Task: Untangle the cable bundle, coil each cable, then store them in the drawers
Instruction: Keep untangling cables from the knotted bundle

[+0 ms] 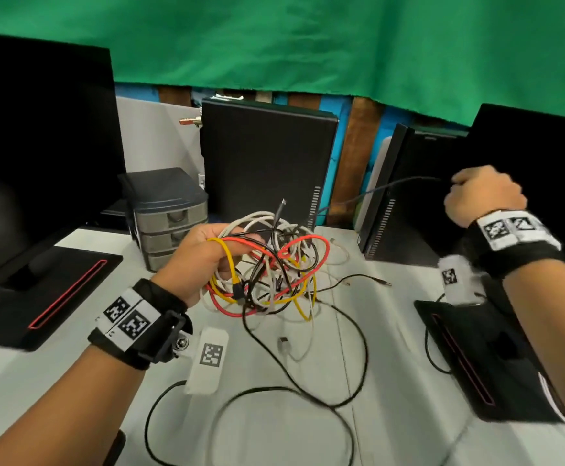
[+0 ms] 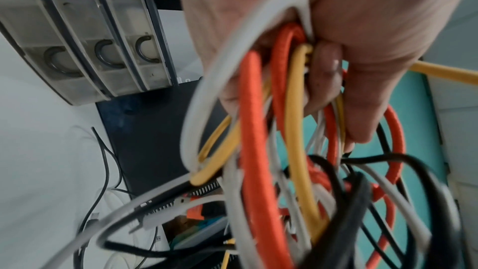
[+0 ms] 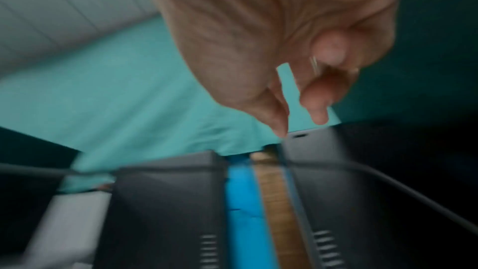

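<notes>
My left hand (image 1: 207, 257) grips a tangled cable bundle (image 1: 271, 274) of red, yellow, white and black cables, raised above the white table (image 1: 392, 348). In the left wrist view its fingers (image 2: 325, 73) curl round several loops of the bundle (image 2: 279, 150). My right hand (image 1: 459, 186) is raised at the far right and pinches the end of a dark cable (image 1: 392, 187) stretched out from the bundle. The right wrist view is blurred; the right hand (image 3: 305, 81) has its fingers curled there. A small grey drawer unit (image 1: 170, 216) stands behind the left hand, its three drawers (image 2: 90, 44) closed.
Two black computer towers (image 1: 264, 163) (image 1: 395, 203) stand at the back. Black monitors (image 1: 39, 146) with flat bases (image 1: 45, 287) (image 1: 476, 358) flank the table on both sides. A long black cable (image 1: 308, 391) and a white cable (image 1: 291, 344) trail over the table near me.
</notes>
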`<state>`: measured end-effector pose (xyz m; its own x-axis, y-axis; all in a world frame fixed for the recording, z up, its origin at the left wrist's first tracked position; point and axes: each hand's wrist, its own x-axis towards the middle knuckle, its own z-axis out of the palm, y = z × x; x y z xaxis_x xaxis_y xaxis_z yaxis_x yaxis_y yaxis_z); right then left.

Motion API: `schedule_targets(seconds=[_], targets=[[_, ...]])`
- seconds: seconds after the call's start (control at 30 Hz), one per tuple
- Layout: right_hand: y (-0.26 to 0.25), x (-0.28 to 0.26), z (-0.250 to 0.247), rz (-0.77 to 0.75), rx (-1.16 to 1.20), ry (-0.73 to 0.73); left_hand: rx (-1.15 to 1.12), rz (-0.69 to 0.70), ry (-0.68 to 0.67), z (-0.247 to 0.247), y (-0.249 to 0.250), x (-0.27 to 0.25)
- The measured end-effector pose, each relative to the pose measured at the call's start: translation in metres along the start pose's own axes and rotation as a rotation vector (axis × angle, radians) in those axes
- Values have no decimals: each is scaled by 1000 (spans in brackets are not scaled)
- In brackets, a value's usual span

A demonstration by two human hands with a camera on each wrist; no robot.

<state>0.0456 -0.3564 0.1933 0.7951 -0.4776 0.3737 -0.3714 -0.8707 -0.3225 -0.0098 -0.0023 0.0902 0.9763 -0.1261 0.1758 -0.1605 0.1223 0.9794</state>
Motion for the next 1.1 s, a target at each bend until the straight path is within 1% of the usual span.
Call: schedule_targets(seconds=[0.03,0.07,0.1,0.13,0.17,0.2,0.23,0.27,0.3,0.33,0.43,0.5,0.6,0.67,0.73,0.77,0.8,0.83,0.87,0.93,0.97,1.0,1.03,1.07,1.1], targets=[[-4,-4,6,-96,-78,-48,-1,-5,7,0,1,1],[-11,-15,13,-246,-67,-68,-6,-9,7,0,1,1],[-19,-29,17,-409,41,-104,-17,-11,4,2,2,0],[-29,-45,19,-547,219,-190,-31,-11,0,3,2,0],[-39,-60,20,-635,418,-320,-37,-15,-1,5,2,-1],[-48,-74,19,-675,552,-478,-32,-20,1,6,1,-2],[-56,-86,18,-702,586,-628,-16,-20,0,8,1,-3],[-61,-93,17,-735,546,-740,5,-19,-1,9,1,-4],[-63,-98,17,-765,496,-800,29,-19,-4,10,2,-5],[-64,-99,17,-801,451,-806,46,-19,-8,11,4,-7],[-59,-95,12,-883,432,-744,26,-6,-9,16,12,-12],[-55,-95,11,-906,423,-743,-5,-7,1,18,14,-12],[-52,-98,17,-909,399,-697,-19,0,-8,22,16,-15],[-52,-103,19,-951,357,-644,-7,2,-39,23,16,-16],[-50,-104,20,-995,277,-527,-10,3,-44,24,17,-17],[-47,-100,20,-1002,217,-438,-16,6,-35,24,18,-18],[-41,-89,23,-977,167,-337,-28,4,-27,23,21,-18],[-31,-71,25,-885,143,-237,-27,1,-18,23,23,-18],[-18,-49,26,-710,147,-148,-30,-6,0,22,24,-18],[8,-7,22,-218,159,-8,-27,-23,17,19,23,-17],[18,4,18,-24,127,7,-22,-29,26,19,24,-17],[22,9,18,69,74,-16,-24,-37,30,19,25,-17],[19,8,21,45,27,-48,-22,-42,25,19,25,-17],[12,0,24,-68,17,-59,-25,-50,19,22,25,-16],[1,-12,26,-238,69,-58,-20,-57,17,23,24,-16]])
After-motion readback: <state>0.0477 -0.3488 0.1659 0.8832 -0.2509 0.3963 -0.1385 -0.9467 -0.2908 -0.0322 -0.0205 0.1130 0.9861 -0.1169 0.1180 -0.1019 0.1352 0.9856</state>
